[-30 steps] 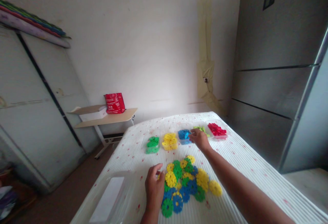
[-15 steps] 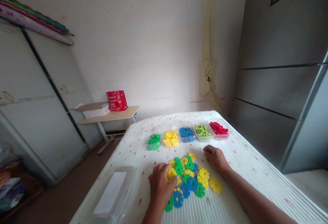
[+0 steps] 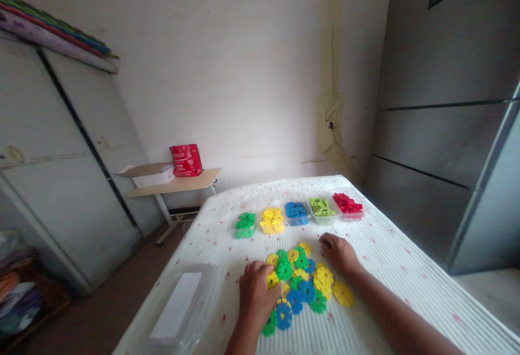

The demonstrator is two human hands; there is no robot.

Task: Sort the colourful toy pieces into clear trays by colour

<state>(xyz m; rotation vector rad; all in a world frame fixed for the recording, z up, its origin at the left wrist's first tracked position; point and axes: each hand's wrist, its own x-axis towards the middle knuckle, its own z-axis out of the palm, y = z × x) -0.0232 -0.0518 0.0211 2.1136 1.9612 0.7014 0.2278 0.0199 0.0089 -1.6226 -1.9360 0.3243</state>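
A loose heap of flower-shaped plastic discs (image 3: 306,291) in yellow, green and blue lies on the table between my hands. My left hand (image 3: 258,289) is at the heap's left edge, its thumb and fingers closed around a yellow flower-shaped disc (image 3: 272,280). Just beyond the heap's far right side, my right hand (image 3: 338,252) is low over the cloth with its fingers curled together. Whatever those fingertips may hold is hidden. A single yellow disc (image 3: 343,294) lies at the heap's right edge, nearest to my right forearm.
Behind the heap stand clear tubs of green (image 3: 245,225), yellow (image 3: 272,219), blue (image 3: 297,213), light green (image 3: 323,207) and red pieces (image 3: 347,205). A clear plastic container with a white label (image 3: 176,307) lies at left. A fridge (image 3: 439,127) stands right of the table.
My left hand has shifted slightly right, and the yellow disc by its fingers sits a little nearer to me. My right hand has moved slightly left toward the heap.
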